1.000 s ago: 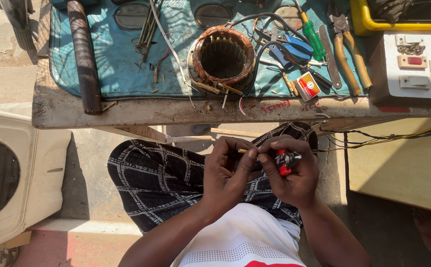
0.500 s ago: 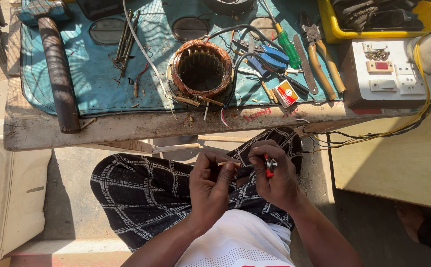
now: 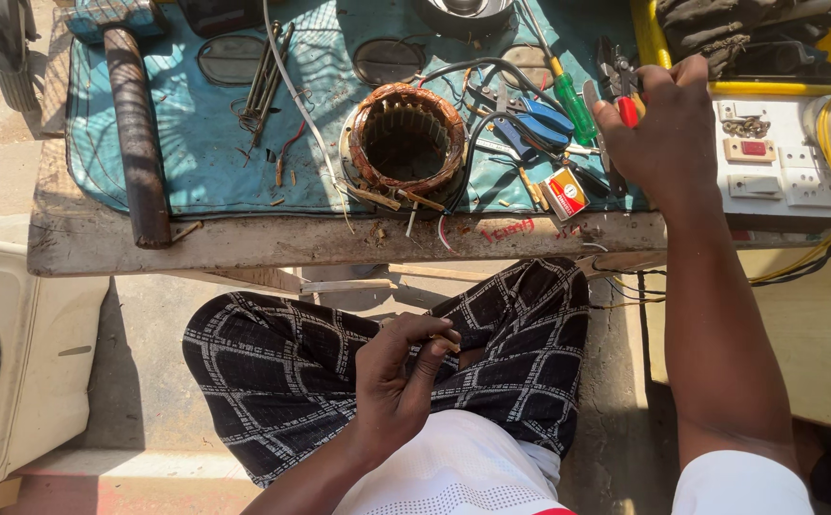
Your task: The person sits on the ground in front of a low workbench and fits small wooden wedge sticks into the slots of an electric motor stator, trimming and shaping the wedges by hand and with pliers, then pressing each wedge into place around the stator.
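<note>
My right hand (image 3: 665,124) is stretched out over the right side of the bench, fingers closed round a small red-handled tool (image 3: 628,111) held among the pliers lying there. My left hand (image 3: 398,374) stays low over my lap on the checked trousers (image 3: 282,372), pinching a small thin yellowish piece (image 3: 446,341) between thumb and fingers. A round motor stator with copper windings (image 3: 406,141) sits on the blue mat (image 3: 196,133) in the middle of the bench, wires trailing from it.
A large hammer (image 3: 134,124) lies at the mat's left. Blue-handled pliers (image 3: 530,119), a green screwdriver (image 3: 573,105) and a small red-yellow box (image 3: 565,194) lie right of the stator. A white switch board (image 3: 778,162) and yellow tray (image 3: 654,48) stand at right; a white appliance (image 3: 5,362) stands at left.
Both hands worked together over my lap with the red-handled tool. Now my right hand has reached up to the bench with it, while the left stays in my lap.
</note>
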